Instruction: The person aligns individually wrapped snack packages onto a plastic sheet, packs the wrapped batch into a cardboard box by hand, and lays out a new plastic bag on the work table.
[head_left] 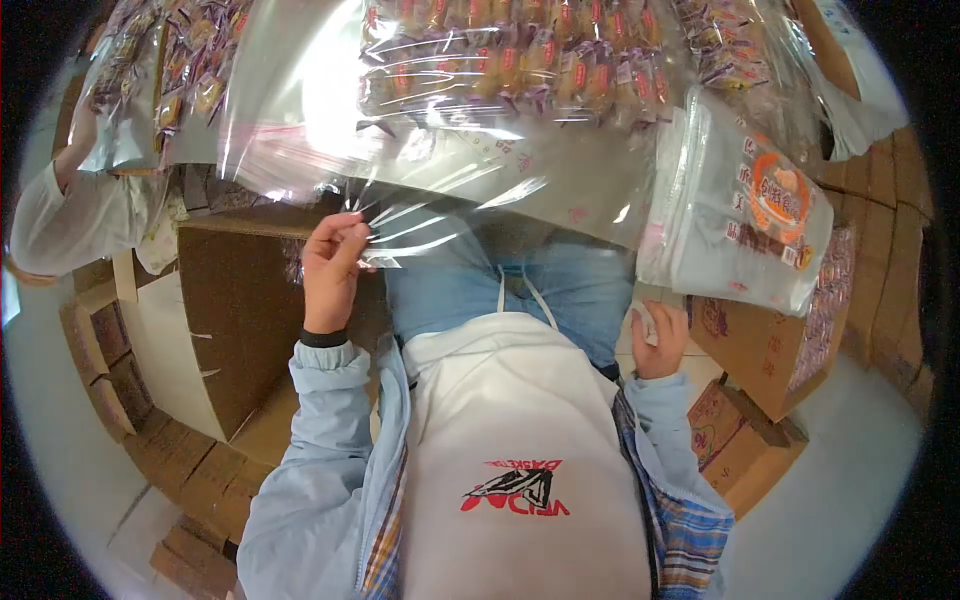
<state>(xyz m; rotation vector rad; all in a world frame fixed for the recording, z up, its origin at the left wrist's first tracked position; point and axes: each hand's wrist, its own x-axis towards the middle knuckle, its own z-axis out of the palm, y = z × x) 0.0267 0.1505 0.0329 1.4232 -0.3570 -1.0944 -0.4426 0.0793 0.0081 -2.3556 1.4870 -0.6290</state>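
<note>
My left hand [333, 270] pinches the lower edge of a large clear plastic sheet or bag [450, 215] between thumb and fingers. Under and behind the clear film, rows of small wrapped snacks [500, 70] with red and purple print lie side by side. My right hand [658, 340] is beside my right thigh, below a stack of clear printed bags [740, 210] with an orange round logo. Its fingers are curled, with something small and whitish by the thumb that I cannot make out. The stack hangs over the front edge of the work surface.
Another person's pale sleeve [85, 220] is at the far left. An open cardboard box [240, 320] stands left of my legs. More cartons [745, 440] are at the lower right, near a box of wrapped packs [825, 300]. More wrapped snacks [205, 70] lie at the upper left.
</note>
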